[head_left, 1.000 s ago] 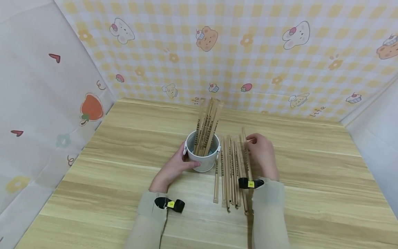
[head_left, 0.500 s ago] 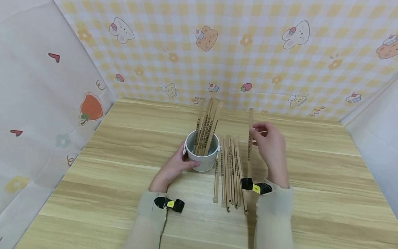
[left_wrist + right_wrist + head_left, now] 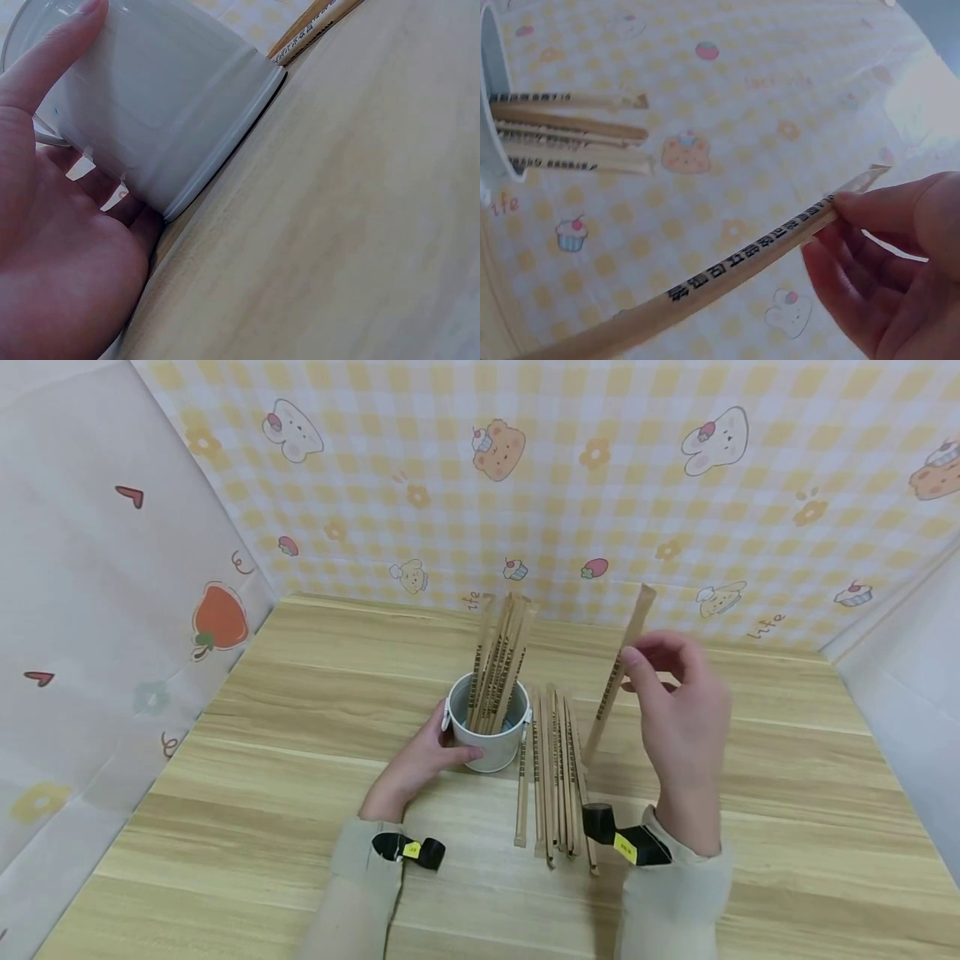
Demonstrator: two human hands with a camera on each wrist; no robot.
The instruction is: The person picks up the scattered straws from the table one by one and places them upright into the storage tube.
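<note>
A small white metal bucket [image 3: 491,752] stands on the table with several paper-wrapped straws [image 3: 498,668] leaning upright in it. My left hand [image 3: 422,768] grips the bucket's left side, its thumb across the front; in the left wrist view the thumb lies on the white wall [image 3: 165,97]. Between thumb and fingers, my right hand [image 3: 682,710] pinches one wrapped straw [image 3: 611,689] near its upper part. That straw is raised and tilted, its top leaning right; dark printing runs along it in the right wrist view. More wrapped straws [image 3: 558,777] lie side by side right of the bucket.
The wood-grain table [image 3: 300,710] meets a yellow checked cloth backdrop [image 3: 420,460] at its back edge. A white printed cloth [image 3: 97,610] hangs at the left and a pale one [image 3: 907,693] at the right. Each wrist wears a black strap.
My right hand has lifted one straw off the row on the table, moving it up and to the right. The straw has tilted. My left hand and the bucket have stayed in place.
</note>
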